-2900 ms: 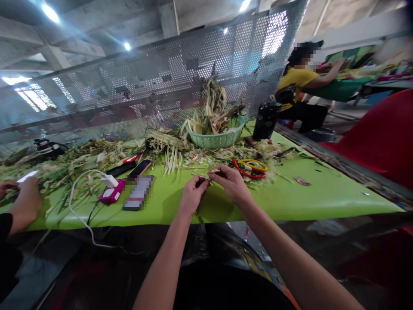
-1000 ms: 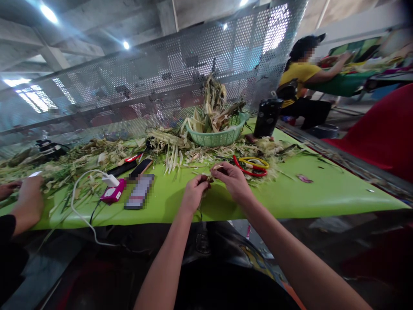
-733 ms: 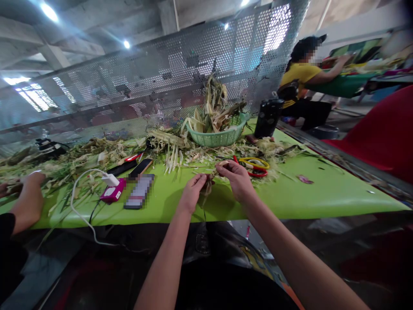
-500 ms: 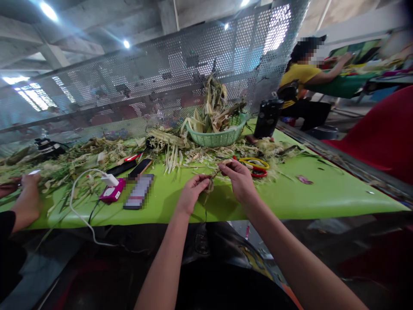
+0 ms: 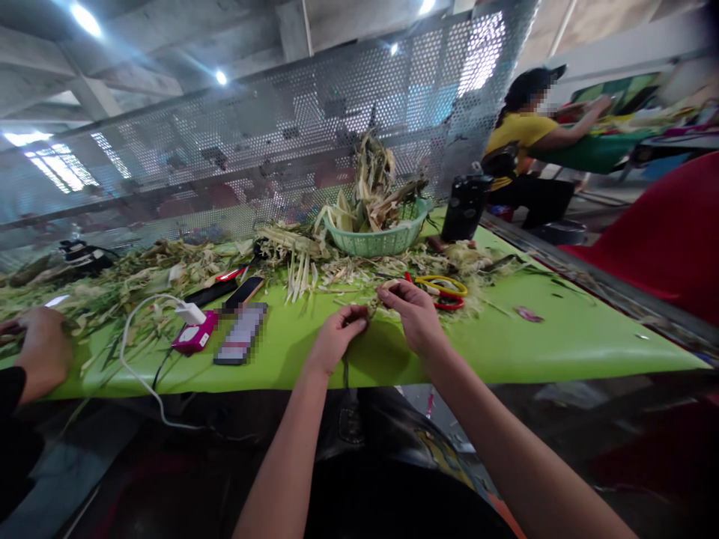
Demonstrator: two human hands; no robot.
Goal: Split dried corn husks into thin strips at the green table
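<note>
left hand (image 5: 335,340): pinched shut on husk (image 5: 373,304), near end
right hand (image 5: 414,316): pinched shut on its far end
husk: between both hands, above near edge of table (image 5: 562,337), middle
around: rings (image 5: 443,289) just right, basket (image 5: 382,241) far, phone (image 5: 241,334) left
risk: probably tears if pulled hard; a loose pinch could drop it off the near edge

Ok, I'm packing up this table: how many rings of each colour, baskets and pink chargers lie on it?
Red ring: 1
Yellow ring: 1
Green basket: 1
Pink charger: 1
Total: 4
</note>
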